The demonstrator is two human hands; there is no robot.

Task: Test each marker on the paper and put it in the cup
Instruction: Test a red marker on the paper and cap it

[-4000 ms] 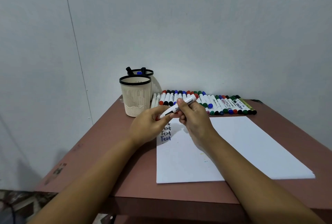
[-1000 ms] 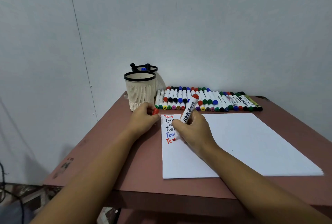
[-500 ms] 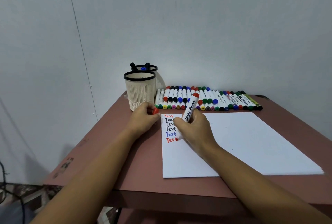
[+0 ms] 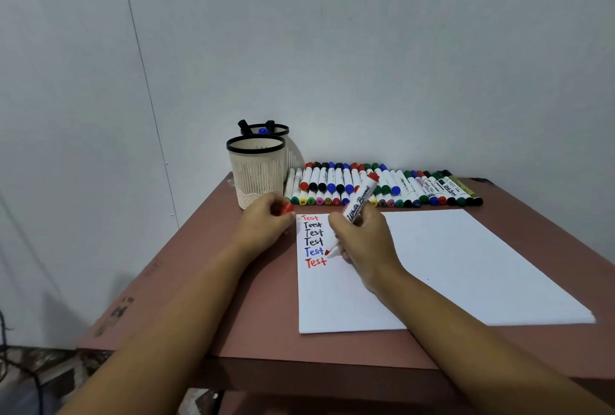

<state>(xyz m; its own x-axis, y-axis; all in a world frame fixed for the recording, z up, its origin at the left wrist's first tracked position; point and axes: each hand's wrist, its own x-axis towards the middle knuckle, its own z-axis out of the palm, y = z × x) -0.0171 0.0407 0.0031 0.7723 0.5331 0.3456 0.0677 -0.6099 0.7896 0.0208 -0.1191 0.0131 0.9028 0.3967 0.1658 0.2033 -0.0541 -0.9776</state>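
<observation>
A: Well, from the head view, what is the right hand [image 4: 364, 241] doing?

B: It grips a red marker [image 4: 359, 201], fingers curled round the barrel. The tip points down at the paper [image 4: 466, 264], just right of the blue word and above the lowest red one. Whether the tip touches the sheet cannot be told.

A: And the left hand [image 4: 263, 224]?

B: It rests on the table [image 4: 199, 281] at the paper's left edge, fingers curled, pinching the red cap [image 4: 286, 208].

A: Where are the cups?

B: The near cup [image 4: 258, 175] stands just beyond the left hand. A second cup [image 4: 271, 131] right behind it holds a few markers, with black and blue ends showing. A row of markers [image 4: 382, 188] lies along the wall, right of the cups.

A: What is written?

B: Six lines [image 4: 312, 238] run down the paper's left side: red, three black, blue, red.
</observation>
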